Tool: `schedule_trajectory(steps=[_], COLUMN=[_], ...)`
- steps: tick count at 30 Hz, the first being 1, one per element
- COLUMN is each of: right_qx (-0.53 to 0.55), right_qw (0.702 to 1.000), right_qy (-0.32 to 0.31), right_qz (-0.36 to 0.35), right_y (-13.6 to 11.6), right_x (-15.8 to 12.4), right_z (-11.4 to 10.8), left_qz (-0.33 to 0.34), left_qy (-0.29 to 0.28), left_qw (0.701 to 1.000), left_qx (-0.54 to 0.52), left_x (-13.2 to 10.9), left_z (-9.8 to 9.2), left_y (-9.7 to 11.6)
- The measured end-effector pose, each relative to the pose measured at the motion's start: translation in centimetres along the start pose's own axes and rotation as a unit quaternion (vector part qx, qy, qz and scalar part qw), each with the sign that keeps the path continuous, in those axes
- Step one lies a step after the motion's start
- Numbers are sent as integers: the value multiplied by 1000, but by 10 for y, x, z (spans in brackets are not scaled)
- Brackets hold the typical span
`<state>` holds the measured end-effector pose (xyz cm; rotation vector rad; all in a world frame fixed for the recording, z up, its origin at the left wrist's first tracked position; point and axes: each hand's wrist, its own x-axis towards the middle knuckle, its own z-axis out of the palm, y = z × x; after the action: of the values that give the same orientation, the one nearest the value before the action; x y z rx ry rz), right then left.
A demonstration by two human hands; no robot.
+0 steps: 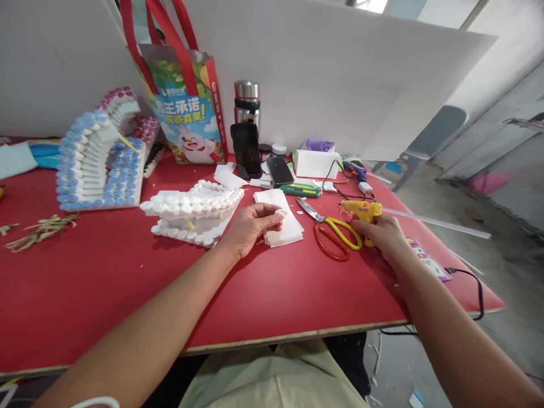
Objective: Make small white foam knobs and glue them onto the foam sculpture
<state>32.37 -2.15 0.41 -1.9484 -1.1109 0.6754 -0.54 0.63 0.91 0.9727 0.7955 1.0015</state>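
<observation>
Head camera view: a worker's two bare hands were at a red tabletop (276,289), its front edge running below both forearms. The left hand (257,226) had thumb and forefinger closed in a pinch on a small white piece (280,217), just over a stack of white paper (289,229). The right hand (385,229) had its fingers curled around the grip of a yellow glue gun (359,208), nozzle pointing left; how tightly they gripped could not be told. A clear glue stick (437,222) jutted from its rear past the table's right edge, near which lay a power strip (429,262).

Open red surface spread between the forearms. Between the hands the room was tighter, taken up by the paper and one pair of scissors (331,231), its handles one red, one yellow, just beside the right hand. A white model (191,207) of rolled pieces in two tiers stood just left of the left hand.

Farther back were two phones, one upright (246,150) and one flat (279,171), one steel flask (247,89), two small jars (272,150), one green cutter (301,191) and one printed bag (187,107). One blue-tipped model (97,164) stood at left.
</observation>
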Motion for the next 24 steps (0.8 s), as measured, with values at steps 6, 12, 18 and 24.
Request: schedule_trajectory(steps=[6,12,18,24], right_qx=[172,182,50,4], right_qw=[984,961,958,958], right_qy=[-3,-177,-169,-164], right_qz=[-41,-107,-225,-236], right_y=[-20,-54,-59,-59], right_x=[-30,-89,-102,-103], right_z=[1,15,31,39], left_qz=[12,9,7,5], left_qy=[18,31,26,20], left_qw=[999,999,1000,999], left_qx=[-25,-30,-7,25], left_x=[1,2,2,1], left_z=[0,3,2,1], left_y=[2,0,-2,-2])
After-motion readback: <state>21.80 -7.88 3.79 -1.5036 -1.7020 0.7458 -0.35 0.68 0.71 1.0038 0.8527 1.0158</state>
